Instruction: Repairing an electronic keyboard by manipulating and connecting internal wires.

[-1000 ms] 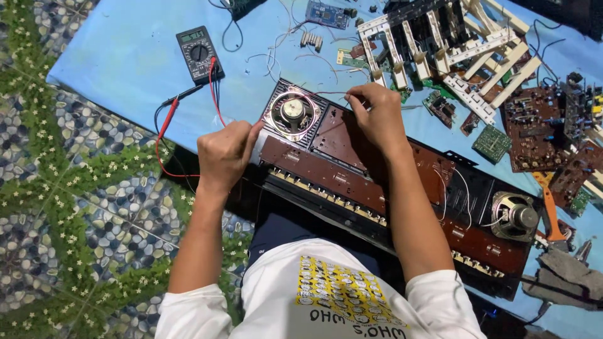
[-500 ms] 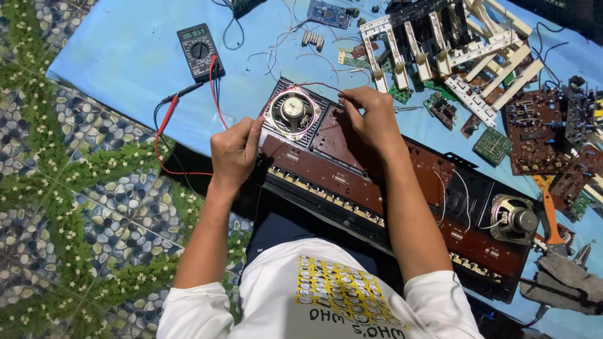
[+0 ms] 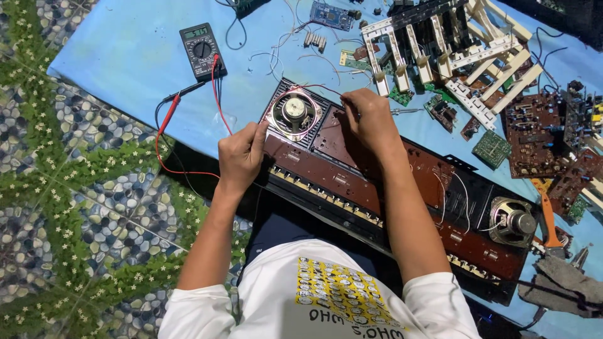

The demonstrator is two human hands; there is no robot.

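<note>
Left hand (image 3: 240, 157) sits curled on the near edge of the opened keyboard chassis (image 3: 389, 188), fingertips pressed together beside the round speaker (image 3: 293, 113), while the right hand (image 3: 372, 119) pinches thin wiring just right of that speaker. The chassis lies slantwise across the blue cloth (image 3: 125, 56), a second speaker (image 3: 514, 221) at its far end. Beyond, a multimeter (image 3: 201, 43) with red probe lead, loose white keys (image 3: 440, 50) and brown circuit boards (image 3: 540, 132).
</note>
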